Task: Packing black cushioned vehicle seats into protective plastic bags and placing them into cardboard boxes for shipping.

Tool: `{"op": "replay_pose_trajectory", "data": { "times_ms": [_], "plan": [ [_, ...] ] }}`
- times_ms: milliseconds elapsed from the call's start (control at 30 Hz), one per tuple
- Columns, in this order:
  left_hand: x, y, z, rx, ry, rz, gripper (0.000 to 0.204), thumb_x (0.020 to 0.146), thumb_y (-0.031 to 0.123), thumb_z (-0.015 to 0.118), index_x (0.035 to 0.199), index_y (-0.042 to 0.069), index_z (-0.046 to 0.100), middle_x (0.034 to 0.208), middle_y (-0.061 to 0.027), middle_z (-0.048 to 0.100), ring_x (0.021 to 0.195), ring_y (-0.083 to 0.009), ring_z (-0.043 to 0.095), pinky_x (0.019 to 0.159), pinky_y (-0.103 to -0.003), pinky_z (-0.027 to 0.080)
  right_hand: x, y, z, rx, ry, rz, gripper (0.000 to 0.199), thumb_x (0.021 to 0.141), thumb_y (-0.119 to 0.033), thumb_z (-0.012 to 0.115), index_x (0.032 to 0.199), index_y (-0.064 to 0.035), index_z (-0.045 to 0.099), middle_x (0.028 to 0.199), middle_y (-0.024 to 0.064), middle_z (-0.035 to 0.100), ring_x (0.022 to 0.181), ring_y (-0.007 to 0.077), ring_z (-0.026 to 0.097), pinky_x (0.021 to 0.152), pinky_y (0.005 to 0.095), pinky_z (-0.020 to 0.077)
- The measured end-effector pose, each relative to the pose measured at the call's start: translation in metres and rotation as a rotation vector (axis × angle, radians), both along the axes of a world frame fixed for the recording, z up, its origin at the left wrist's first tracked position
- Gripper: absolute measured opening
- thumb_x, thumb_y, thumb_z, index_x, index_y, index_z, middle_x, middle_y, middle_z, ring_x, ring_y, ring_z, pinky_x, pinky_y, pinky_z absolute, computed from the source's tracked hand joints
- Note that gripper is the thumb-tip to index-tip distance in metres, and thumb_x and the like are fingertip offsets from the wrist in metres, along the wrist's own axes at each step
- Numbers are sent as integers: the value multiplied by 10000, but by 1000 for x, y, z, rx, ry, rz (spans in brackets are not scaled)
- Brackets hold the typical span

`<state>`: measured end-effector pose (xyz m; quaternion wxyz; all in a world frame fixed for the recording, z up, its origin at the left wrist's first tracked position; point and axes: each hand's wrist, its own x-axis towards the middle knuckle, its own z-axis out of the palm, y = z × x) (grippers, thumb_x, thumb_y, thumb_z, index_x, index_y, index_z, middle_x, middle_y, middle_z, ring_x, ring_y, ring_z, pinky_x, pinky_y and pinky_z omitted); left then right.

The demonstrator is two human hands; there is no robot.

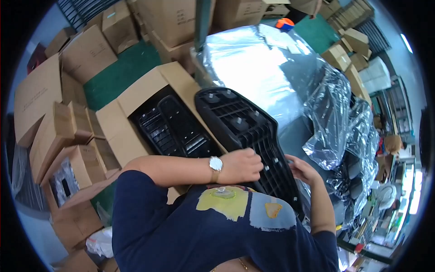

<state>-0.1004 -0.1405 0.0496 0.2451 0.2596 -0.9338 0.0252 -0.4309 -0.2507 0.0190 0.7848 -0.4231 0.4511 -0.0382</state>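
Observation:
A long black plastic panel (253,131) stands tilted in front of my body, its ribbed back side facing up toward me. Several light clips or bosses show among its ribs. My left hand (242,167), with a watch on the wrist, is curled closed against the ribbed side; anything inside its fingers is hidden. At the panel's right edge, my right hand (304,170) grips it, its fingertips partly out of sight. An open cardboard box (136,97) to the left contains similar black ribbed panels (174,129).
Behind the panel is a work surface covered in shiny clear film (253,59), with an orange and blue tape dispenser (285,24) at its far end. Plastic-wrapped black parts (335,122) crowd the right side. Stacked cardboard boxes (88,54) fill the left. A green post (202,25) rises behind.

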Motion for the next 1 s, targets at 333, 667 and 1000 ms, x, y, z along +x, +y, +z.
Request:
{"op": "replay_pose_trajectory", "data": {
  "times_ms": [333, 667, 1000],
  "plan": [
    [-41, -31, 36, -312, 341, -29, 208, 766, 144, 579, 973, 137, 569, 977, -16, 505, 920, -174, 486, 870, -359, 380, 17, 20, 32, 235, -324, -419, 625, 685, -248, 656, 1209, 40, 473, 1086, 200, 602, 968, 322, 613, 858, 426, 502],
    [-47, -168, -87, 604, 337, 610, 308, 735, 103, 630, 1025, 54, 540, 942, -134, 556, 920, -316, 535, 783, -405, 437, -79, 12, -14, -65, -317, -632, 645, 694, -257, 708, 1214, 26, 451, 1077, 142, 598, 977, 279, 600, 862, 394, 483],
    [-72, -237, -138, 622, 181, 818, 210, 812, 252, 555, 837, 48, 600, 877, -135, 580, 868, -305, 567, 750, -417, 458, -111, 31, -27, -113, -251, -651, 763, 612, -264, 727, 1254, 13, 423, 1158, 124, 556, 1070, 276, 541, 938, 382, 410]
  ]
}}
